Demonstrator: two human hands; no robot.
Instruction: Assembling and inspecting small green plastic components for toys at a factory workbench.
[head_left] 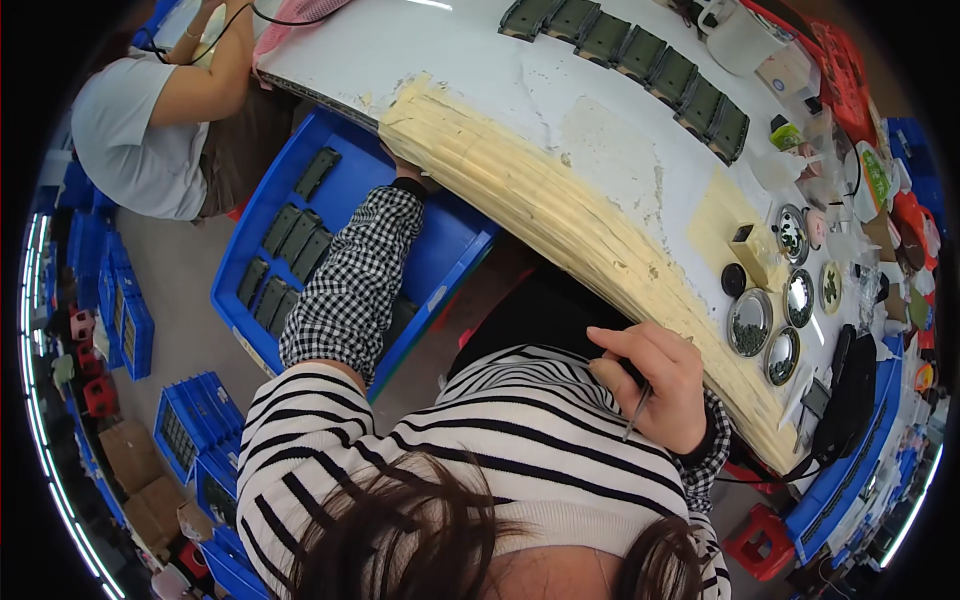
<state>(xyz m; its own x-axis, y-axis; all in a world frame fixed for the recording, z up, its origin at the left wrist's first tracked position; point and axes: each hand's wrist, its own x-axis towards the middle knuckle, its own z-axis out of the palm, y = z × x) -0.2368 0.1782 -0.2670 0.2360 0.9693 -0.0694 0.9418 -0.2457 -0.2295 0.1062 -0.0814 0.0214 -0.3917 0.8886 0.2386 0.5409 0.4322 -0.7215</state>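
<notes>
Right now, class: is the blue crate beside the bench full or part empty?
Part empty. The blue crate holds dark flat parts at one end only; its bare blue floor shows past the checked sleeve.

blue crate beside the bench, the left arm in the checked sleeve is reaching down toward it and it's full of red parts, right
Not quite. The head view shows the left arm's checked sleeve reaching down toward the blue crate, but the parts in it are dark green-grey, not red.

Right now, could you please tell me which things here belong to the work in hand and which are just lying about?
In hand:
- tweezers, held in the right hand
- dark flat parts in the blue crate, where the left arm reaches; the left hand is hidden under the table edge

Lying about:
- row of dark parts on the table
- small round metal dishes
- red stool
</notes>
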